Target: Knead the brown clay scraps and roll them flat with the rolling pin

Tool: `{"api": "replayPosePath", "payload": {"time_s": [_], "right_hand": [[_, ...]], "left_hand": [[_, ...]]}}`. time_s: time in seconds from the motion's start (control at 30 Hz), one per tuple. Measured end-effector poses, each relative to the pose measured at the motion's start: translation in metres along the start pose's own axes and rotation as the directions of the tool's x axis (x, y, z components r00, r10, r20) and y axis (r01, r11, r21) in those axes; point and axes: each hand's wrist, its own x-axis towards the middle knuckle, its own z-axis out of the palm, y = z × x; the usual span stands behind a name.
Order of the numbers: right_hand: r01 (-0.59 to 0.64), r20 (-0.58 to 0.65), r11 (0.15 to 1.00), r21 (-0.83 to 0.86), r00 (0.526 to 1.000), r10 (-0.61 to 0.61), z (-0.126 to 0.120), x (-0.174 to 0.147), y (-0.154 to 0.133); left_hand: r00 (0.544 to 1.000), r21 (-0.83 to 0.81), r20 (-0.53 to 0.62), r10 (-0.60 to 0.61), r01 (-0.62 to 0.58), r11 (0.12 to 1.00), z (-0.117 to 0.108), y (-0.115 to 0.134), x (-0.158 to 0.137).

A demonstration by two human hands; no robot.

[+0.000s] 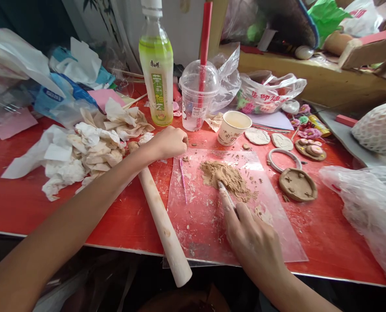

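Observation:
My right hand (pixel 251 229) grips a slim, pale tool (pixel 229 198), with the index finger stretched along it. Its tip meets a mound of crumbly brown clay (pixel 230 177) on a clear plastic sheet (pixel 199 234). My left hand (pixel 170 143) is curled into a fist beyond the sheet's far left corner; its palm side is hidden, so I cannot tell what it may hold. Beneath the left forearm lies a wooden rolling pin (pixel 162 225), its near end over the table edge. A thin pink stick (pixel 183 180) rests on the sheet.
Crumpled tissues (pixel 95 151) spread at left. A tea bottle (pixel 156 78), a lidded cup with straw (pixel 197 93) and a paper cup (pixel 233 128) stand behind. At right are a round clay dish (pixel 297 185), a ring (pixel 284 151) and a plastic bag (pixel 365 208).

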Motion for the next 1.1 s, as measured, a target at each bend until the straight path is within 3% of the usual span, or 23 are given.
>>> {"api": "replayPosePath", "payload": {"time_s": [0.83, 1.0, 1.1], "right_hand": [[-0.108, -0.040, 0.994, 0.003, 0.993, 0.108, 0.007, 0.025, -0.018], [-0.198, 0.029, 0.970, 0.144, 0.980, 0.196, 0.019, 0.025, -0.008], [-0.322, 0.144, 0.882, 0.345, 0.946, 0.289, 0.023, 0.029, 0.004]], "left_hand": [[0.999, 0.023, -0.020, -0.034, 0.034, 0.999, 0.004, 0.000, 0.001], [0.999, 0.034, -0.025, -0.039, 0.040, 0.999, 0.002, 0.000, 0.000], [0.999, 0.034, -0.015, -0.038, 0.038, 0.999, 0.001, -0.002, 0.000]]}}
